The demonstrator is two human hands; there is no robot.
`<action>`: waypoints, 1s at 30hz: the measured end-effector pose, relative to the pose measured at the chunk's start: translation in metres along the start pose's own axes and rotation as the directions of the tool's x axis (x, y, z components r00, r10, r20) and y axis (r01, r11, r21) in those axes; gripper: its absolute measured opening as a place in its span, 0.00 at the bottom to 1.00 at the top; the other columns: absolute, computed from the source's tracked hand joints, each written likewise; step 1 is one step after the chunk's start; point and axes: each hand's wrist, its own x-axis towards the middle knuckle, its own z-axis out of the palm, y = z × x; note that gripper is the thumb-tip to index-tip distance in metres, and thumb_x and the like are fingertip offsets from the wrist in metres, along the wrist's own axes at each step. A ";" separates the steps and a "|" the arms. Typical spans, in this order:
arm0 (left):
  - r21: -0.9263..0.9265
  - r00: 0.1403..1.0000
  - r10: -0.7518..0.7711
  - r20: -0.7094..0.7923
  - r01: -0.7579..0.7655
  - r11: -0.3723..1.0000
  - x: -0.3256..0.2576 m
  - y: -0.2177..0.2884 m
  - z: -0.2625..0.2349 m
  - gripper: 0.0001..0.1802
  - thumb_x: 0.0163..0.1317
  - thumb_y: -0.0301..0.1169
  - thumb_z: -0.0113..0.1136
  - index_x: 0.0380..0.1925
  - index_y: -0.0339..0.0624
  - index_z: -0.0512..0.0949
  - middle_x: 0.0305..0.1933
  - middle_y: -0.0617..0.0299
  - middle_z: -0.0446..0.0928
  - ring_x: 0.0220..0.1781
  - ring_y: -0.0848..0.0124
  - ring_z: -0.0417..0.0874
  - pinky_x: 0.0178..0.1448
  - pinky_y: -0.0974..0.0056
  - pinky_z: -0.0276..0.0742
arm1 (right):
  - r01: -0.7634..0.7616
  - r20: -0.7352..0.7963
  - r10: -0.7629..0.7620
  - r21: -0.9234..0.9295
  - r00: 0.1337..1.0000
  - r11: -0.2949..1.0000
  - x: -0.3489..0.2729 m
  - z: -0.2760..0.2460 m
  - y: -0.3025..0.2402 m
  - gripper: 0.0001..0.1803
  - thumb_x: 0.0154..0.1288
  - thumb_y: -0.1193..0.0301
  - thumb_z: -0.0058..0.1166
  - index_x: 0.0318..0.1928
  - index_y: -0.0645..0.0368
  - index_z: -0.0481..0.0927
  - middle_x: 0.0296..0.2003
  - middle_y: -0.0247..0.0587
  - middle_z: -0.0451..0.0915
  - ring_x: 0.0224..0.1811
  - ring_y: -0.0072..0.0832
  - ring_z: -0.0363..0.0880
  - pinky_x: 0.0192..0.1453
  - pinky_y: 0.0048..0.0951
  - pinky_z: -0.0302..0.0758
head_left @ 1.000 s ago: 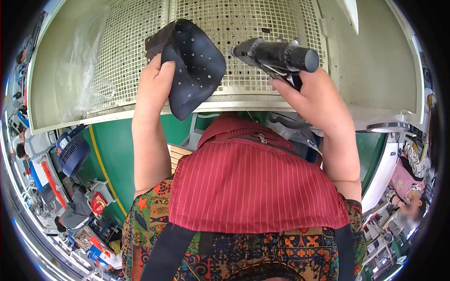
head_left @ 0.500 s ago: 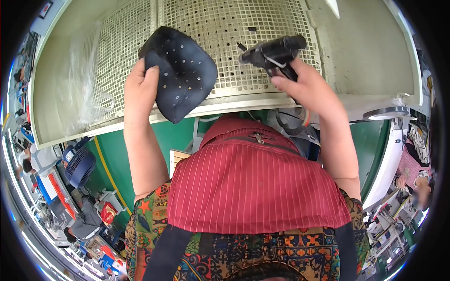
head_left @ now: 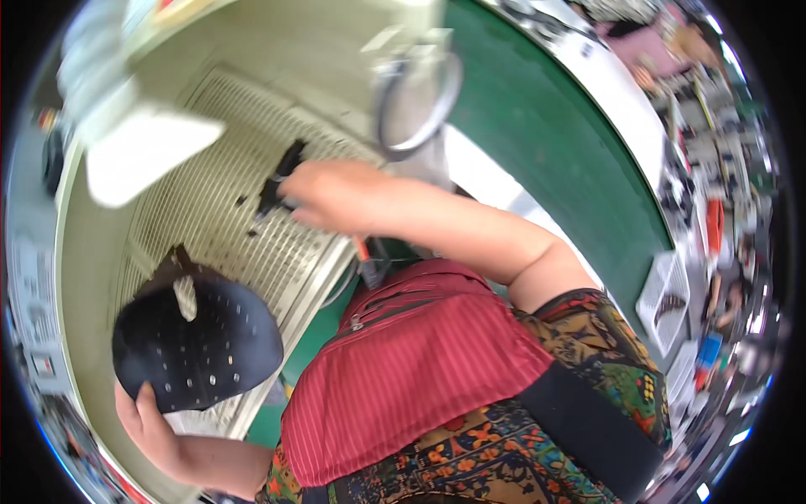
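My left hand (head_left: 151,428) grips the lower edge of a dark, bowl-shaped piece (head_left: 197,344), its thumb on the inner side. Rows of small shiny dots cover that inside, and a pale patch (head_left: 185,298) shows near its upper rim. In my right hand (head_left: 336,197) is a black pistol-shaped tool (head_left: 281,176), fingers wrapped round its grip. It is blurred, so I cannot tell its exact kind. Both things are over the slatted grid (head_left: 227,168) of a cream-coloured tub, with the tool apart from the dark piece.
Small dark scraps (head_left: 242,201) lie on the grid. A white funnel-shaped hood (head_left: 143,160) hangs over the tub's far left. At its right corner stands a ring-shaped fixture (head_left: 420,105). A person (head_left: 646,46) and cluttered benches are at the far right.
My view has swung round, so the tub now appears tilted at the left. The dark piece has come nearer my left side and turned more of its inside upward. The tool stays in my right hand.
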 end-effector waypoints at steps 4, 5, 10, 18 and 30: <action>0.295 0.911 0.317 0.264 -0.389 0.872 -0.013 0.067 0.021 0.16 0.55 0.19 0.41 0.43 0.26 0.72 0.36 0.54 0.74 0.39 0.67 0.73 0.49 0.68 0.68 | 0.288 -0.189 -0.268 0.085 0.945 0.954 -0.049 -0.032 -0.031 0.20 0.58 0.64 0.56 0.50 0.57 0.74 0.42 0.44 0.75 0.46 0.43 0.76 0.49 0.41 0.75; 0.354 0.827 0.256 0.500 -0.465 0.811 -0.008 0.097 0.022 0.13 0.47 0.17 0.41 0.34 0.28 0.71 0.28 0.53 0.68 0.32 0.66 0.70 0.42 0.67 0.68 | 0.306 -0.202 -0.285 0.085 0.937 0.948 -0.062 -0.046 -0.037 0.19 0.58 0.64 0.56 0.49 0.56 0.74 0.42 0.44 0.75 0.45 0.42 0.76 0.47 0.41 0.75; 0.214 0.684 0.473 0.556 -0.667 0.714 -0.074 0.168 0.095 0.12 0.42 0.17 0.40 0.29 0.30 0.69 0.25 0.53 0.64 0.29 0.64 0.68 0.36 0.65 0.66 | 0.431 -0.384 -0.368 0.090 0.847 0.898 -0.157 -0.090 -0.058 0.22 0.53 0.61 0.61 0.46 0.58 0.73 0.42 0.44 0.75 0.45 0.42 0.74 0.47 0.41 0.72; -0.161 0.310 0.725 0.616 -0.851 0.500 -0.122 0.280 0.232 0.08 0.44 0.19 0.46 0.27 0.31 0.71 0.24 0.50 0.69 0.27 0.56 0.70 0.36 0.60 0.67 | 0.146 -0.545 -0.208 -0.155 0.812 0.977 -0.281 -0.140 -0.047 0.23 0.47 0.57 0.64 0.39 0.58 0.74 0.35 0.40 0.76 0.41 0.36 0.76 0.43 0.36 0.69; -0.391 -0.237 0.891 0.388 -0.917 -0.074 -0.163 0.366 0.377 0.36 0.50 0.33 0.64 0.61 0.42 0.65 0.68 0.47 0.59 0.67 0.49 0.63 0.67 0.54 0.59 | -0.774 -0.897 0.050 -0.350 0.440 0.528 -0.413 -0.194 0.033 0.06 0.50 0.70 0.50 0.28 0.56 0.78 0.26 0.39 0.78 0.29 0.36 0.80 0.34 0.36 0.77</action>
